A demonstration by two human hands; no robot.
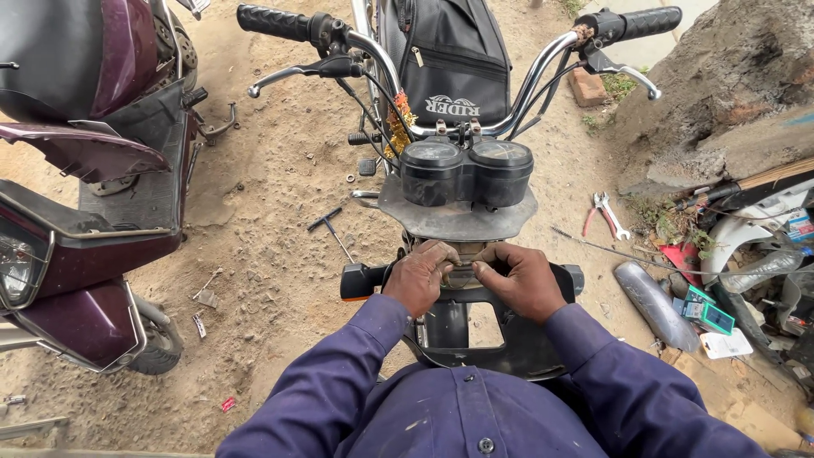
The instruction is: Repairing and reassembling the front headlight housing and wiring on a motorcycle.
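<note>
A motorcycle stands in front of me, its twin round gauges [465, 170] under chrome handlebars [543, 72] with black grips. My left hand [420, 276] and my right hand [519, 280] meet just below the grey plate [458, 219] under the gauges. Both hands pinch a small part between their fingertips at the front bracket; the part itself is mostly hidden by my fingers. Below my hands sits a black plastic headlight frame [475, 326] with orange-tipped indicator [356, 282] at its left. A black bag [449, 59] lies on the tank behind the gauges.
A maroon scooter [85, 195] stands close at the left. On the sandy ground lie a T-handle wrench [332, 225], red-handled pliers [604, 212], a grey metal tube [653, 301] and small boxes [708, 315]. Scrap parts and a rock pile up at the right.
</note>
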